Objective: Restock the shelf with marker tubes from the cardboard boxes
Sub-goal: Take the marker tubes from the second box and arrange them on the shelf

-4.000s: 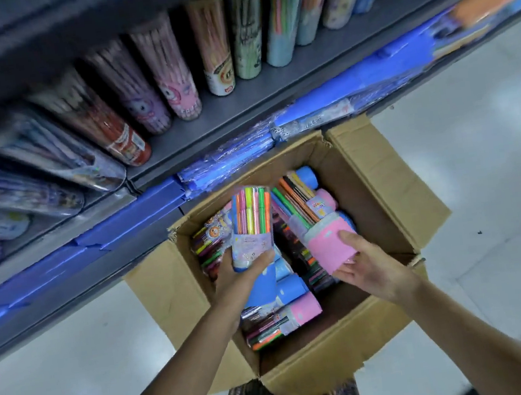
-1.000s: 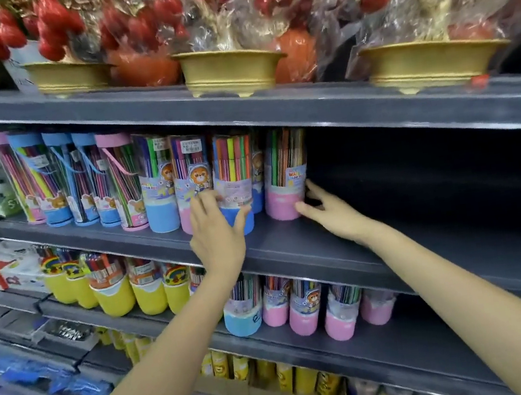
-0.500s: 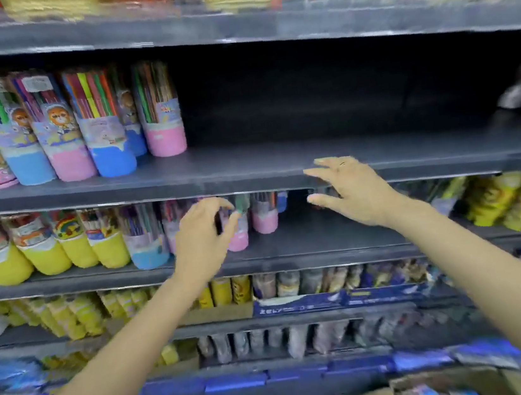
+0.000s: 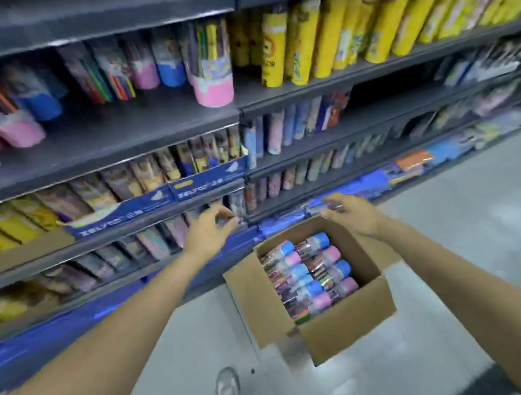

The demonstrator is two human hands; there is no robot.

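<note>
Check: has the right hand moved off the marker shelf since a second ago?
Yes. The right hand has come down from the shelf with the upright pink-based tube and now hovers empty over the far edge of the cardboard box on the floor.

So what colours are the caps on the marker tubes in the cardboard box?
Blue and pink, alternating on the marker tubes lying in the cardboard box; the head view shows it.

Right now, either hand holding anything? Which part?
Nothing held. Left hand and right hand hang empty above the open cardboard box, fingers loosely curled; the marker tubes lie inside, untouched.
</note>
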